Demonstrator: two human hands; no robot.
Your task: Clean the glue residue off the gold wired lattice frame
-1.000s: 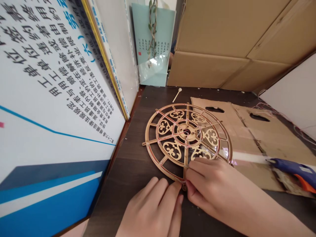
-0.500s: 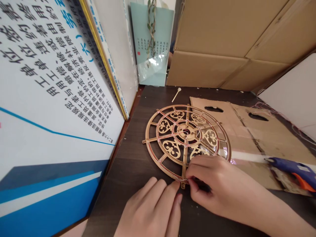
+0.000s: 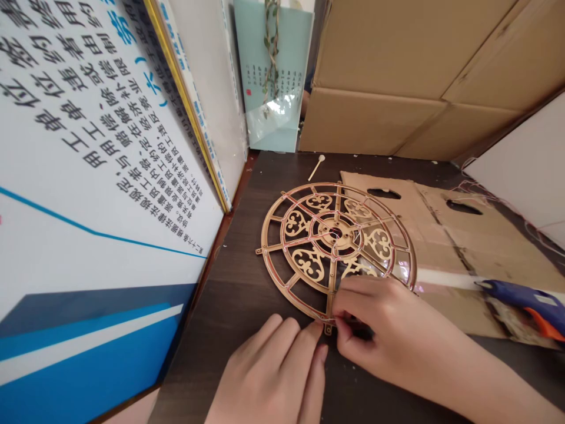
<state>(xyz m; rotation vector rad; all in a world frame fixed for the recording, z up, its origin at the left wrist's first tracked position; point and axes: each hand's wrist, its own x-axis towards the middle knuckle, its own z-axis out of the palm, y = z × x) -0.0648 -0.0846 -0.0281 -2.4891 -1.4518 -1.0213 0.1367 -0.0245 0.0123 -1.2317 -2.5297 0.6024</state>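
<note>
A round, openwork wooden wheel frame (image 3: 265,254) lies on the dark table, with fleur-like cutouts between its spokes. Thin pink-and-white wire (image 3: 295,284) runs along its rings and spokes. At the near rim, by the end of a spoke with a small holed tab, my right hand (image 3: 375,318) pinches the wire between thumb and index finger. My left hand (image 3: 276,368) is closed beside it, fingers bent together, its index fingertip pressed on the wire at the rim. The fingertips of my right hand partly hide the wire there, and the hand covers the wheel's lower right edge.
A flattened cardboard sheet (image 3: 441,235) with two cut handle holes lies under the wheel's right side. On it rests a blue glue gun (image 3: 525,300) with an orange trigger. A small white-tipped stick (image 3: 316,168) lies behind. Printed boards (image 3: 110,265) stand left, cardboard (image 3: 375,118) behind.
The view has shifted very slightly, and the wheel sits a touch higher and further right in it. Both hands keep nearly the same place at the near rim.
</note>
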